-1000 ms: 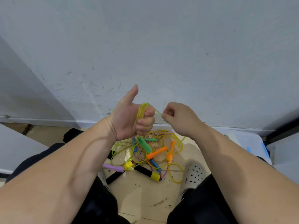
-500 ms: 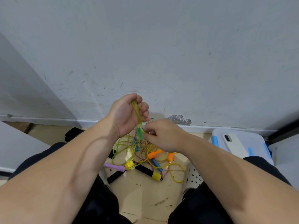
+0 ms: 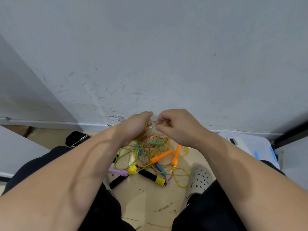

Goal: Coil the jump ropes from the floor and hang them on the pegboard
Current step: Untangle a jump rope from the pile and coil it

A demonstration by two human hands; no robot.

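Observation:
My left hand point(image 3: 135, 126) grips a bundle of yellow jump rope point(image 3: 144, 130) coiled in its fist, just above the floor pile. My right hand point(image 3: 175, 126) pinches a strand of the same yellow rope right beside the left fist. Below them a tangle of jump ropes point(image 3: 150, 157) lies on the floor: a green handle point(image 3: 155, 143), two orange handles point(image 3: 161, 156), a blue handle point(image 3: 160, 169), a purple handle point(image 3: 118, 172), and black handles with yellow ends point(image 3: 152, 177). The pegboard is out of sight.
A scuffed white wall point(image 3: 150, 55) rises straight ahead with a baseboard at the floor. My knees in black trousers frame the pile, and a grey clog point(image 3: 199, 179) sits to its right. A phone point(image 3: 236, 142) lies on a white lidded box at the right. A black object point(image 3: 76, 138) lies at the left.
Both hands dropped lower and shifted to the right. The right hand came off the green handle, which now hangs below, and took a strand next to the left fist.

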